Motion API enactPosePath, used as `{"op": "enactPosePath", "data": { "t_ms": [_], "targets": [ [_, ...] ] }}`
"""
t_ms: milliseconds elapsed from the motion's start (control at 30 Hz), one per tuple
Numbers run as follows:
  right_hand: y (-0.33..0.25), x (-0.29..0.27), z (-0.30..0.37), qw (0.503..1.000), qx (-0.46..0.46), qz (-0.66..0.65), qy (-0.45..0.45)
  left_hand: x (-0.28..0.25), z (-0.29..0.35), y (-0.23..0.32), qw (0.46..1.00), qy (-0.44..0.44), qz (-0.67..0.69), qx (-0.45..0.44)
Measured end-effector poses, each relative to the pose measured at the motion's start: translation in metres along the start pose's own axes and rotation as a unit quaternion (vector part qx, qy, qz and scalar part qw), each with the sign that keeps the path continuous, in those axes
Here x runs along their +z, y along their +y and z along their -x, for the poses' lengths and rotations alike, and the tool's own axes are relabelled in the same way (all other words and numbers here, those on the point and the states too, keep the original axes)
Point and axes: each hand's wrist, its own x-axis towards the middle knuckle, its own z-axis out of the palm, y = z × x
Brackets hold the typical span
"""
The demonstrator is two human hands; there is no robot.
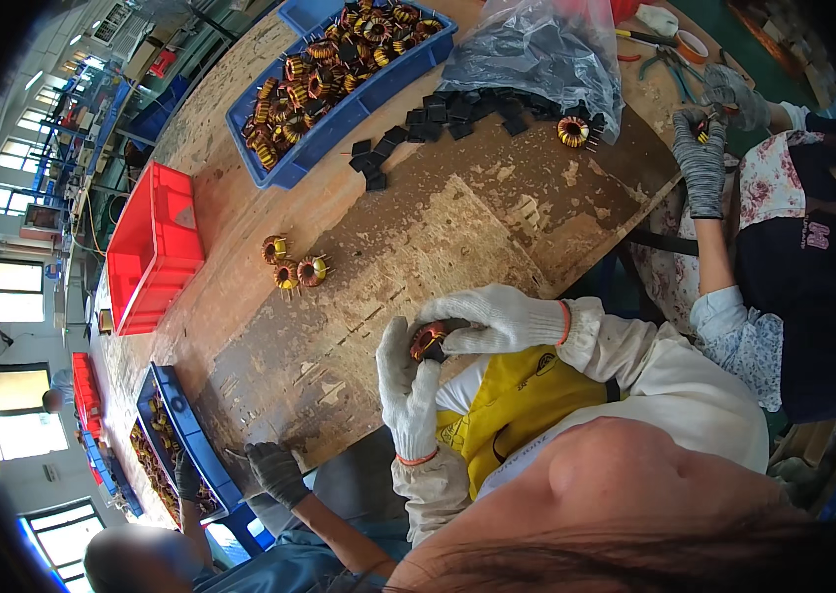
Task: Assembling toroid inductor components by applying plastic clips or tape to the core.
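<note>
"What are the person's hands doing?"

"Both wear white knitted gloves. The left hand [406, 387] is closed around the lower side of a ring-shaped coil wound with reddish-copper wire [425, 343], and the right hand [489, 318] has its fingers pressed against the opposite side. The gloves cover part of the coil, so I can't be sure where each fingertip sits."

"Where is that coil?"

"Held up between the hands, in front of a yellow apron [507, 410], at the near edge of a worn, scuffed wooden table [418, 247]."

"And beyond?"

"Three copper-and-yellow coils [312, 270] cluster on the table. To their left stands a red plastic bin [154, 252]; farther back, a blue plastic tray [289, 176] is heaped with similar coils. Beside it lie black square pieces [428, 128], partly under a clear plastic bag [536, 59]."

"Anyone nearby?"

"At right, a co-worker's grey-gloved hand [699, 163] holds a small coil."
</note>
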Motion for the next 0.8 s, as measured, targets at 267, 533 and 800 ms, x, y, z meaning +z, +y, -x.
{"op": "enactPosePath", "data": {
  "t_ms": [267,533,800],
  "targets": [
    [-0.009,-0.001,-0.001,1.000,0.006,-0.012,-0.005,-0.002,0.004,-0.003,0.999,-0.021,0.002,0.027],
    [0.000,0.010,-0.002,1.000,0.015,-0.004,0.021,-0.004,0.004,-0.016,0.998,0.019,-0.032,0.046],
    [0.011,0.015,-0.004,1.000,-0.009,-0.020,0.016,-0.008,0.001,-0.018,0.999,0.012,0.000,0.039]
  ]
}}
